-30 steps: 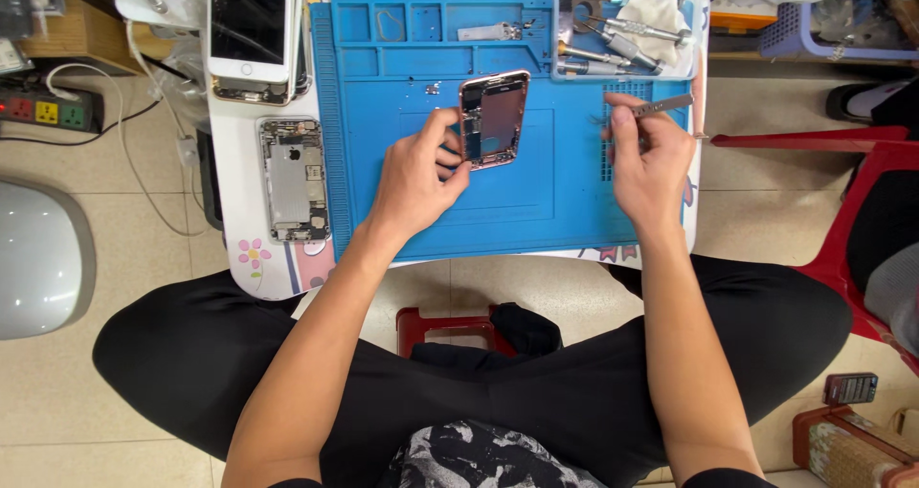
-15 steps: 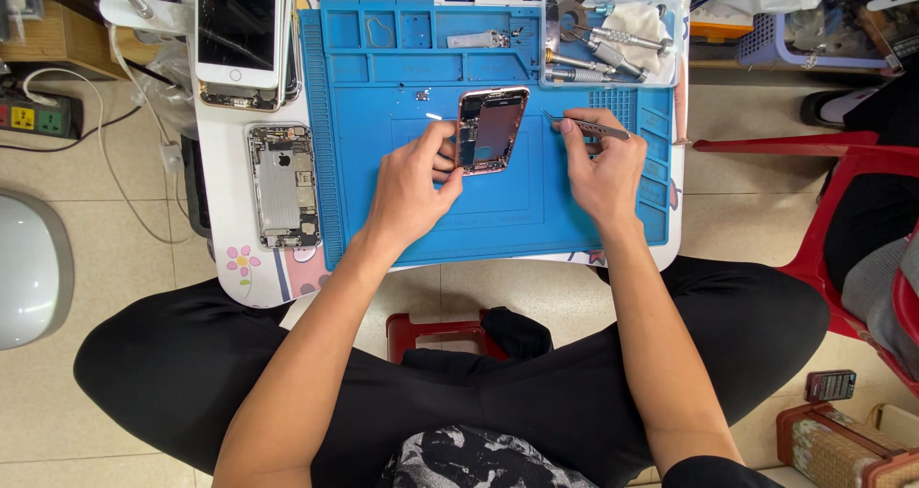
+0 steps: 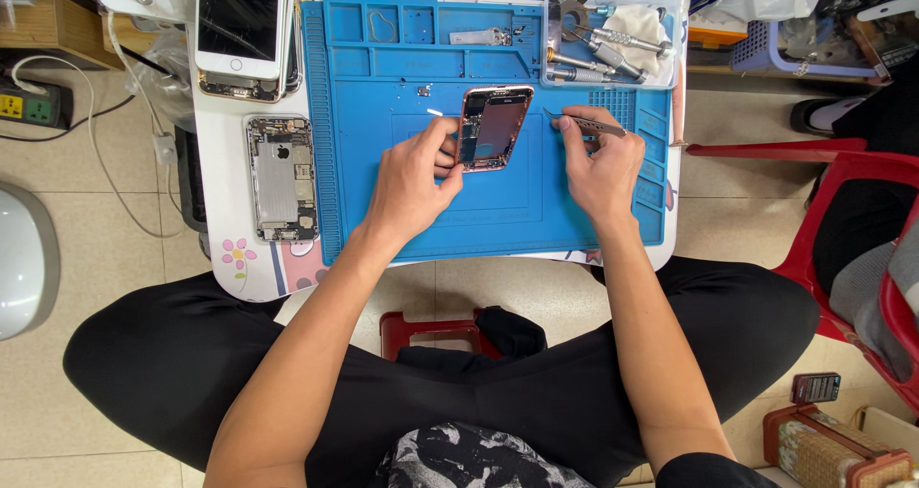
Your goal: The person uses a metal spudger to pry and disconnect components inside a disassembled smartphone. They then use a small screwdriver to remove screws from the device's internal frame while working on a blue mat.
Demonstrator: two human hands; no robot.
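An opened phone body (image 3: 492, 128) with a pinkish frame lies on the blue work mat (image 3: 421, 210). My left hand (image 3: 412, 177) grips its left edge with thumb and fingers. My right hand (image 3: 598, 162) sits just right of the phone and holds metal tweezers (image 3: 579, 121), whose tip points left toward the phone's upper right edge. A tiny white part (image 3: 435, 113) lies on the mat by my left fingertips.
A clear tray (image 3: 613, 38) of metal tools and a white cloth stands at the mat's back right. Left of the mat lie another opened phone (image 3: 281, 177) and a white phone (image 3: 239, 23). A red chair (image 3: 842, 210) is at right, a power strip (image 3: 27, 105) at left.
My right hand has shifted left with the tweezers, closer to the phone. My left hand keeps its grip on the phone. The camera view has drifted slightly.
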